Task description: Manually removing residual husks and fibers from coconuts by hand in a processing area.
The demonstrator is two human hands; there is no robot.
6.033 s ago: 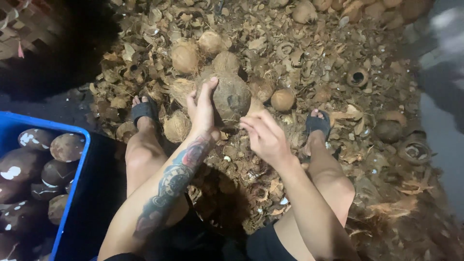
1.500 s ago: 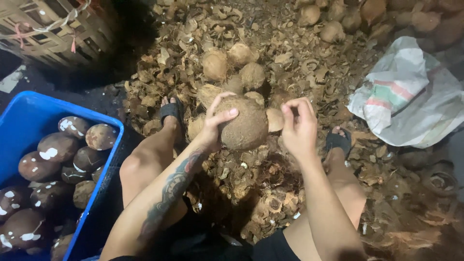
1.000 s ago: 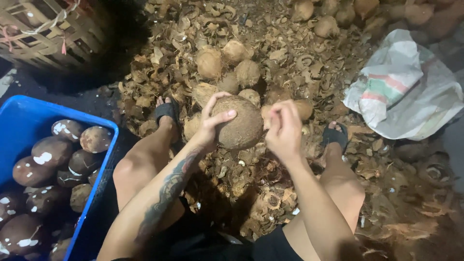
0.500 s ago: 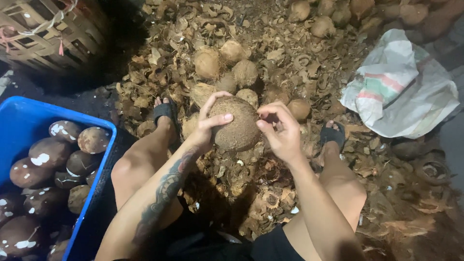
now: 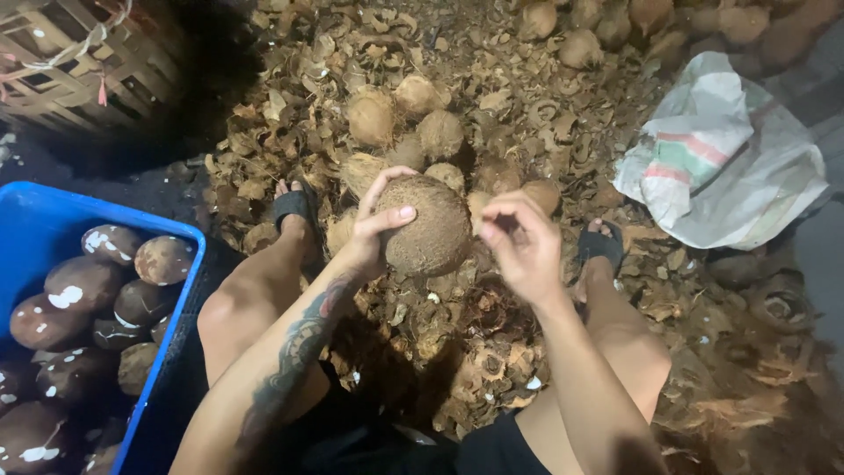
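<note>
My left hand point(image 5: 376, 229) grips a round, brown, fibrous coconut point(image 5: 431, 229) from its left side, thumb over the top, held above the ground between my knees. My right hand point(image 5: 520, 246) is just right of the coconut, fingers curled and pinched together at its edge; whether it holds a bit of husk I cannot tell. My forearms reach forward over my bent legs. My feet in dark sandals point(image 5: 294, 208) rest on the litter.
Dry husk and shell scraps point(image 5: 492, 352) cover the ground, with several unpeeled coconuts point(image 5: 373, 116) heaped ahead. A blue crate point(image 5: 35, 220) of dark peeled coconuts point(image 5: 81, 281) stands at my left. A woven basket point(image 5: 79, 53) is far left, a white sack point(image 5: 721, 158) at right.
The coconut stays in my left hand. My right hand has drawn slightly away from its surface to the right, fingers pinched. The view has shifted a little.
</note>
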